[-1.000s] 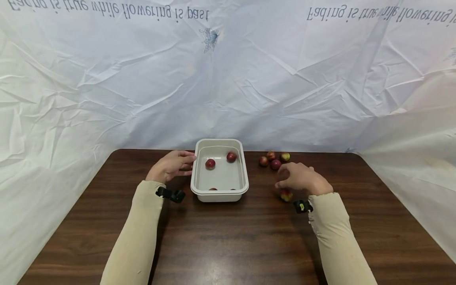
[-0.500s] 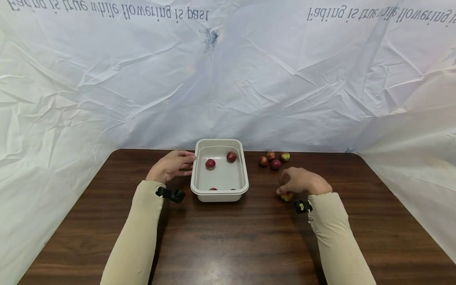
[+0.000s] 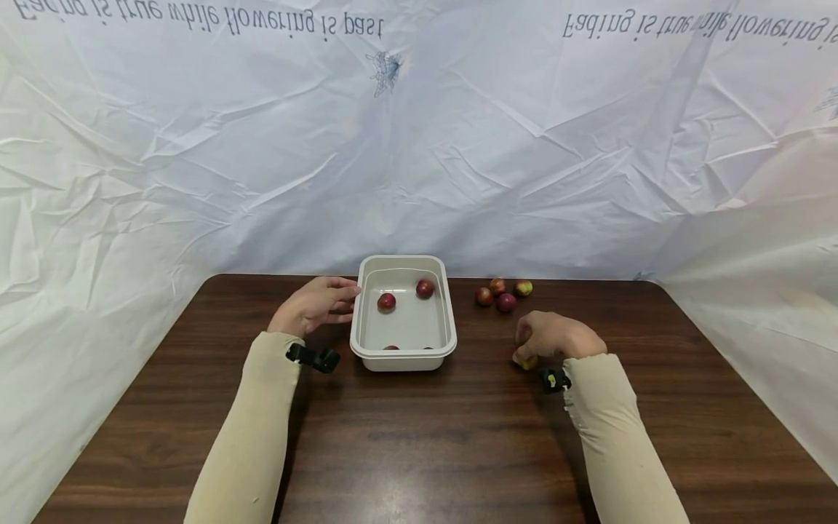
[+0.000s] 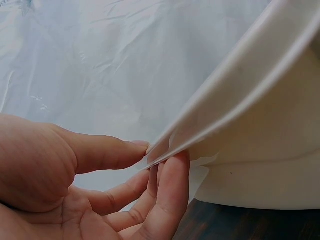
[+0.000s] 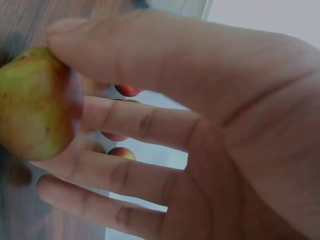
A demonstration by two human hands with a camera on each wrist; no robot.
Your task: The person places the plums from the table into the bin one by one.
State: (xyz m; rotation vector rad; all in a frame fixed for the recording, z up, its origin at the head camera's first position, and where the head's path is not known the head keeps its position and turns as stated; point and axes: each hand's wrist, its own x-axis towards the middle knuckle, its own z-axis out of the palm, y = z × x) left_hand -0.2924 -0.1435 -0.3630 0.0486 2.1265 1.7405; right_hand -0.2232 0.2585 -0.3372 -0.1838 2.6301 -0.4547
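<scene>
In the head view my left hand [image 3: 313, 306] is at the left side of a whitish plastic container [image 3: 407, 355]. The left wrist view shows its thumb and fingers pinching the container's rim [image 4: 220, 107]. Two dark red plums [image 3: 387, 302] lie inside, and parts of others peek over the near wall. To the right, my right hand [image 3: 556, 335] is low over the table, mostly covering a yellow-green and red plum [image 3: 529, 362]. Seen from the right wrist, thumb and fingers are around that plum [image 5: 37, 105]; its far side is out of frame.
Several more plums [image 3: 506, 303] sit grouped on the brown wooden table [image 3: 419, 451], beyond the right hand near the back edge. A wrinkled white sheet [image 3: 419, 145] with printed lettering hangs behind and along both sides. Each wrist wears a black strap.
My right hand has come down over the yellow-green plum, and its fingers have closed about it. The left hand and the container have stayed put.
</scene>
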